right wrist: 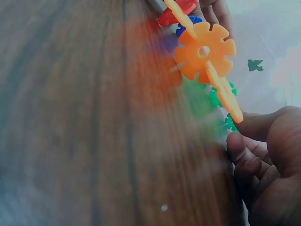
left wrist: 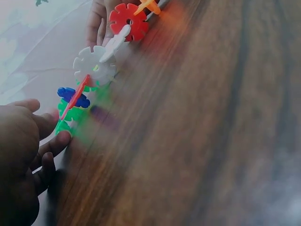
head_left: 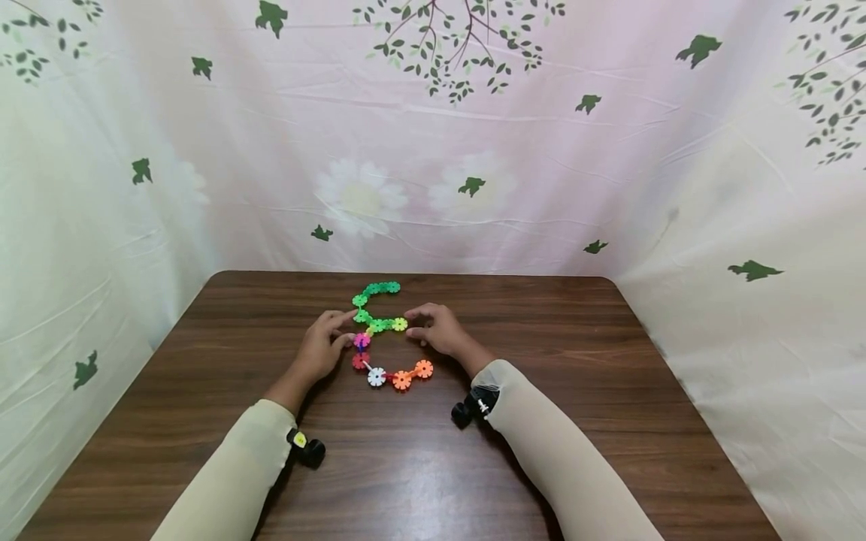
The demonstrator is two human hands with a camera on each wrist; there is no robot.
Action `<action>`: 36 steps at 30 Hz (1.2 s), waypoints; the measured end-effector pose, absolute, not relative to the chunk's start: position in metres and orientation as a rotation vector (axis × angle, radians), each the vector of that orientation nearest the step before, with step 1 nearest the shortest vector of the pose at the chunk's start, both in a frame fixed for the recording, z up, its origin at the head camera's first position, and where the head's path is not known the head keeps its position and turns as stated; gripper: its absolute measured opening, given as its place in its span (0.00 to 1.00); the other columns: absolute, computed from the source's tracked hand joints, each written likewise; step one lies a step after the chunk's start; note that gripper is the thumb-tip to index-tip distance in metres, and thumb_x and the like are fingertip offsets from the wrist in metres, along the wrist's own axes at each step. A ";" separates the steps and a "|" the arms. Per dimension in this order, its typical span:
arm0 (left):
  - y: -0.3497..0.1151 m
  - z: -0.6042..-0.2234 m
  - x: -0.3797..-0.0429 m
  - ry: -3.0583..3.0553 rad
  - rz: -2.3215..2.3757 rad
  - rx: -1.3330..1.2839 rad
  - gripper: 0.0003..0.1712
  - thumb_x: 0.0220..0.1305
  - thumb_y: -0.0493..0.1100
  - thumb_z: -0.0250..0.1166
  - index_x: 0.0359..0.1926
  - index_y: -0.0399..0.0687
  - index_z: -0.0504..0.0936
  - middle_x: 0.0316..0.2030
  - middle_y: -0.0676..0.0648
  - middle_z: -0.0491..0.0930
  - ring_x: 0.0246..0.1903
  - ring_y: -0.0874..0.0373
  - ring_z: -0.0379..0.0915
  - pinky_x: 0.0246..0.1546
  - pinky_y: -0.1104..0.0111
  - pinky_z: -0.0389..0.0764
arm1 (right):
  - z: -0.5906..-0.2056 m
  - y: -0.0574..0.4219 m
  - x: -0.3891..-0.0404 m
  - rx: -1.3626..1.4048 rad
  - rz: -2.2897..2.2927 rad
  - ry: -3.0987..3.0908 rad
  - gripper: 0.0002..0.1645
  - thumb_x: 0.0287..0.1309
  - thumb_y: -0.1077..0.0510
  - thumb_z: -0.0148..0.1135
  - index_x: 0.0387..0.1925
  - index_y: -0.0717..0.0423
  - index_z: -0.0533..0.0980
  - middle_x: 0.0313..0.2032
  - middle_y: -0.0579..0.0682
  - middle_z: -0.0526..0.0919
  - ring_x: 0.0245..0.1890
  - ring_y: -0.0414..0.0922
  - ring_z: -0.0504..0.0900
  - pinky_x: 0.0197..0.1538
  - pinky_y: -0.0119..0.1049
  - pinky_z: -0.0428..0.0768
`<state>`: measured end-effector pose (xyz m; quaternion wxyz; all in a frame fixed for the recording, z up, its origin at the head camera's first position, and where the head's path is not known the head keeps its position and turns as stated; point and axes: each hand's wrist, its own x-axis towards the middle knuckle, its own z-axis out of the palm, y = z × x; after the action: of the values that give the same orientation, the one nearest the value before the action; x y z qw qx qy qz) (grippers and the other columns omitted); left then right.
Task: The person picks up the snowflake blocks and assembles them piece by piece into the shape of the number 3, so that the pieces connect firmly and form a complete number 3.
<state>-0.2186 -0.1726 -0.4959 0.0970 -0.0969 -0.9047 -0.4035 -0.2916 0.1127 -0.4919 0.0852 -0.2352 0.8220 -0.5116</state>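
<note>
A chain of notched plastic flower discs stands on the table in two stacked curves that open to the right in the head view. Bright green discs point(head_left: 379, 325) form the upper curve, ending in a yellow disc point(head_left: 400, 324). The lower curve runs through a pink disc point(head_left: 361, 340), a red disc point(head_left: 360, 361) and a white disc point(head_left: 376, 377) to orange discs point(head_left: 423, 368). At the chain's left side, my left hand point(head_left: 318, 347) has its index fingertip by a green disc and its thumb by the pink one. My right hand's point(head_left: 441, 330) parted fingertips are right beside the yellow disc.
The brown wooden table point(head_left: 406, 466) extends around the chain on all sides. Behind it hangs a pale printed curtain point(head_left: 419, 135), with more cloth at both sides. Small black cameras point(head_left: 313, 453) are strapped to both sleeved wrists.
</note>
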 end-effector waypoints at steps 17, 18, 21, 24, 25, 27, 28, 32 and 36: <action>-0.172 -0.497 -0.224 -2.758 -1.214 -0.313 0.33 0.78 0.36 0.67 0.80 0.49 0.73 0.60 0.37 0.85 0.53 0.41 0.83 0.59 0.43 0.84 | -0.492 0.111 -0.293 -0.674 -1.495 2.454 0.22 0.66 0.64 0.76 0.61 0.57 0.87 0.61 0.61 0.85 0.26 0.38 0.81 0.33 0.32 0.84; -0.172 -0.498 -0.224 -2.762 -1.222 -0.314 0.33 0.79 0.37 0.67 0.80 0.48 0.73 0.60 0.37 0.86 0.53 0.42 0.83 0.59 0.43 0.84 | -0.492 0.110 -0.293 -0.679 -1.490 2.455 0.22 0.66 0.64 0.76 0.61 0.57 0.87 0.61 0.61 0.85 0.26 0.38 0.81 0.33 0.33 0.85; -0.175 -0.497 -0.225 -2.779 -1.253 -0.295 0.34 0.80 0.38 0.66 0.81 0.49 0.71 0.60 0.37 0.86 0.54 0.43 0.83 0.59 0.44 0.84 | -0.492 0.110 -0.294 -0.689 -1.473 2.461 0.22 0.66 0.64 0.76 0.61 0.57 0.87 0.62 0.60 0.85 0.26 0.38 0.81 0.34 0.32 0.85; -0.177 -0.496 -0.225 -2.795 -1.276 -0.272 0.35 0.80 0.39 0.65 0.83 0.51 0.68 0.62 0.38 0.85 0.55 0.42 0.83 0.60 0.45 0.83 | -0.492 0.109 -0.293 -0.687 -1.466 2.467 0.22 0.66 0.64 0.76 0.61 0.57 0.87 0.62 0.60 0.86 0.25 0.37 0.81 0.34 0.32 0.85; -0.178 -0.496 -0.225 -2.800 -1.279 -0.266 0.36 0.80 0.39 0.65 0.83 0.53 0.68 0.63 0.38 0.84 0.55 0.42 0.83 0.60 0.45 0.83 | -0.492 0.109 -0.293 -0.683 -1.467 2.468 0.22 0.66 0.64 0.76 0.61 0.57 0.87 0.62 0.60 0.86 0.25 0.37 0.81 0.34 0.31 0.84; -0.178 -0.496 -0.225 -2.812 -1.278 -0.268 0.36 0.80 0.39 0.66 0.84 0.54 0.67 0.65 0.37 0.83 0.56 0.41 0.83 0.60 0.45 0.83 | -0.491 0.108 -0.293 -0.687 -1.462 2.478 0.22 0.66 0.64 0.76 0.61 0.58 0.87 0.63 0.60 0.86 0.24 0.37 0.81 0.33 0.31 0.84; -0.178 -0.496 -0.226 -2.818 -1.278 -0.273 0.36 0.80 0.40 0.66 0.84 0.54 0.67 0.66 0.37 0.83 0.56 0.41 0.83 0.60 0.45 0.83 | -0.491 0.108 -0.292 -0.691 -1.458 2.484 0.22 0.66 0.64 0.76 0.60 0.58 0.87 0.63 0.60 0.86 0.24 0.37 0.81 0.33 0.31 0.84; -0.180 -0.493 -0.225 -2.831 -1.297 -0.320 0.37 0.81 0.39 0.65 0.84 0.52 0.65 0.69 0.34 0.79 0.56 0.40 0.82 0.60 0.44 0.82 | -0.491 0.106 -0.291 -0.694 -1.425 2.522 0.20 0.66 0.63 0.77 0.59 0.57 0.88 0.64 0.59 0.86 0.23 0.37 0.81 0.33 0.32 0.85; -0.185 -0.492 -0.225 -2.806 -1.363 -0.397 0.39 0.78 0.32 0.65 0.84 0.45 0.64 0.73 0.29 0.74 0.55 0.40 0.83 0.61 0.46 0.81 | -0.490 0.105 -0.291 -0.688 -1.387 2.554 0.19 0.66 0.63 0.77 0.58 0.55 0.89 0.63 0.57 0.87 0.24 0.37 0.82 0.33 0.31 0.85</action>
<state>-0.2246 -0.1851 -0.4922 -0.0016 -0.1262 -0.8923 -0.4334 -0.2906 0.1049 -0.4902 0.0776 -0.2296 0.8525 -0.4631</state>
